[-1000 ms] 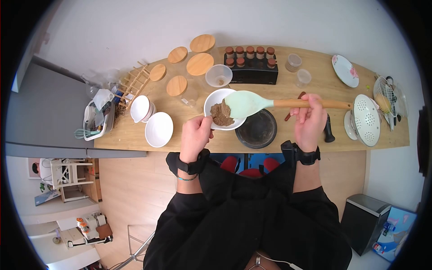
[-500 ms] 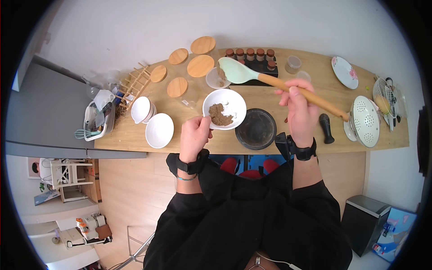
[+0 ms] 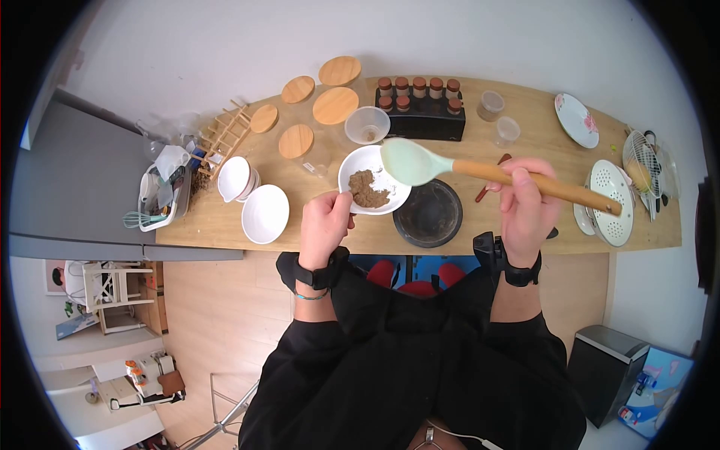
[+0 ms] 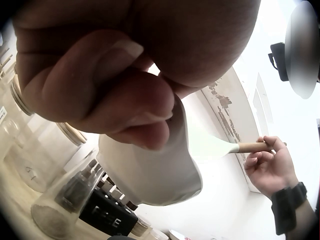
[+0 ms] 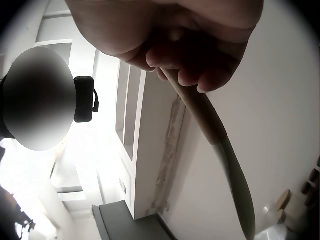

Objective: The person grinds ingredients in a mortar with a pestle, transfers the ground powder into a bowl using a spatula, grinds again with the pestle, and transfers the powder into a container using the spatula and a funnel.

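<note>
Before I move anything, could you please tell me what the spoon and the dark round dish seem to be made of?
The spoon's head looks like matte silicone, smooth and pale green; its handle seems wooden, tan. The dark dish could be stone or cast iron, given its dull, worn-looking surface.

At one o'clock, a black rack [image 3: 429,129] of red-brown-capped jars [image 3: 419,83]; at two, a flowered plate [image 3: 574,118]; at three, a white colander [image 3: 609,182]; at nine, probably a utensil tub [image 3: 180,209].
</note>
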{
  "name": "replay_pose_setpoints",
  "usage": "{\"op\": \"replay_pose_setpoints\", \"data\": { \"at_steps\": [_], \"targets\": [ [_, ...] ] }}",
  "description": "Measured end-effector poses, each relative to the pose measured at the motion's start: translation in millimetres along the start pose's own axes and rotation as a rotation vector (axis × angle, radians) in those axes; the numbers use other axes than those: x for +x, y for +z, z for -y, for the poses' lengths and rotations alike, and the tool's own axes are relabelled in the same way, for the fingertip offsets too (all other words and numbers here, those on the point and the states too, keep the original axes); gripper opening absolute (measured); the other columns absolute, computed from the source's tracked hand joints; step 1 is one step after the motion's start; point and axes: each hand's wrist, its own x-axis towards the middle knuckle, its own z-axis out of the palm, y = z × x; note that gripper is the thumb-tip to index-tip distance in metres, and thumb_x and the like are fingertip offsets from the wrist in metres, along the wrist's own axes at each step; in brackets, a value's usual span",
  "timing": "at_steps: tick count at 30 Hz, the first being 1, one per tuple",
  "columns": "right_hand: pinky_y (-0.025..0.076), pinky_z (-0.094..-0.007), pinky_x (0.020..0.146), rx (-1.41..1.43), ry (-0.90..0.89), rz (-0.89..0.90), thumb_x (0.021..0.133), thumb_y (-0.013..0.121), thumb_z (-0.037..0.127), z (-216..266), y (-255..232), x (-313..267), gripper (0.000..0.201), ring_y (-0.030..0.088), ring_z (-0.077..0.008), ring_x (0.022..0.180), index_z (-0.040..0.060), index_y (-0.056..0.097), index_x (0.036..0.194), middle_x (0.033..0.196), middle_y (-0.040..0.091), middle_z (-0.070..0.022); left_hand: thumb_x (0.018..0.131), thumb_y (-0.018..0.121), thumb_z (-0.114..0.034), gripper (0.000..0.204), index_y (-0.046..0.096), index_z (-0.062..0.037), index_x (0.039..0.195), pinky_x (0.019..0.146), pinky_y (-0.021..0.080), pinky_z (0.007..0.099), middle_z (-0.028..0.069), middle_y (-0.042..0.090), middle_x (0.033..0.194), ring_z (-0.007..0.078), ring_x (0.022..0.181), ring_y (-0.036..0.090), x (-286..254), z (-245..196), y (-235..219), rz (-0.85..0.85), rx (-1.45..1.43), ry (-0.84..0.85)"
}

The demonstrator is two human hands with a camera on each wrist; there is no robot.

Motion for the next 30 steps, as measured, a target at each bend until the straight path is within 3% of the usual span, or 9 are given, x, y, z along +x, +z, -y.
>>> {"op": "replay_pose_setpoints", "data": {
  "at_steps": [5,11,13,16,20,30],
  "targets": [
    [0.047,-0.0236,0.060,-0.163,0.144,-0.008,0.096,0.057,0.007,-6,5,-1,0.011,0.047,-0.0052,0.055,-0.0015,0.063,0.092,0.069,0.055,-0.0004,0.093,0.054,-0.026,0.039,0.064,0.0027,0.070,0.047,0.043,0.0277,0.0048,0.060,0.054,0.0104,0.046,0.054,-1,0,1,0.021,0.010,0.017],
    [0.046,-0.0252,0.059,0.051,0.268,-0.032,0.097,0.055,0.011,-29,3,-1,0.016,0.045,-0.0056,0.053,-0.0013,0.062,0.092,0.060,0.049,0.0005,0.094,0.055,-0.024,0.036,0.065,0.0028,0.072,0.046,0.041,0.0252,0.0043,0.059,0.055,0.0089,0.048,0.053,-3,2,4,0.096,-0.002,0.012],
    [0.045,-0.0291,0.060,0.064,0.326,-0.042,0.099,0.053,0.016,-36,-4,-2,0.018,0.048,-0.0125,0.055,0.0000,0.059,0.092,0.056,0.045,-0.0014,0.094,0.055,-0.024,0.036,0.065,0.0026,0.072,0.046,0.041,0.0251,0.0042,0.058,0.055,0.0088,0.047,0.052,-3,2,3,0.095,-0.001,0.006],
    [0.044,-0.0295,0.060,0.104,0.356,-0.083,0.099,0.051,0.019,-43,-9,-3,0.021,0.048,-0.0130,0.054,0.0011,0.059,0.091,0.053,0.041,-0.0007,0.094,0.055,-0.024,0.036,0.065,0.0026,0.072,0.046,0.041,0.0251,0.0043,0.058,0.055,0.0089,0.047,0.052,-3,2,3,0.084,-0.013,0.008],
    [0.047,-0.0313,0.061,0.186,0.360,-0.158,0.097,0.053,0.017,-45,-15,-2,0.020,0.044,-0.0102,0.051,-0.0004,0.060,0.091,0.052,0.040,0.0008,0.093,0.055,-0.026,0.038,0.063,0.0027,0.069,0.046,0.042,0.0274,0.0053,0.059,0.054,0.0104,0.046,0.054,-2,2,4,0.071,-0.027,0.020],
    [0.047,-0.0341,0.066,0.296,0.232,-0.279,0.098,0.051,0.024,-27,-17,10,0.025,0.051,-0.0152,0.059,0.0004,0.058,0.095,0.054,0.040,-0.0021,0.094,0.055,-0.028,0.039,0.066,0.0033,0.074,0.047,0.042,0.0269,0.0051,0.060,0.054,0.0096,0.046,0.053,0,1,1,0.021,-0.029,-0.017]
  ]
}}
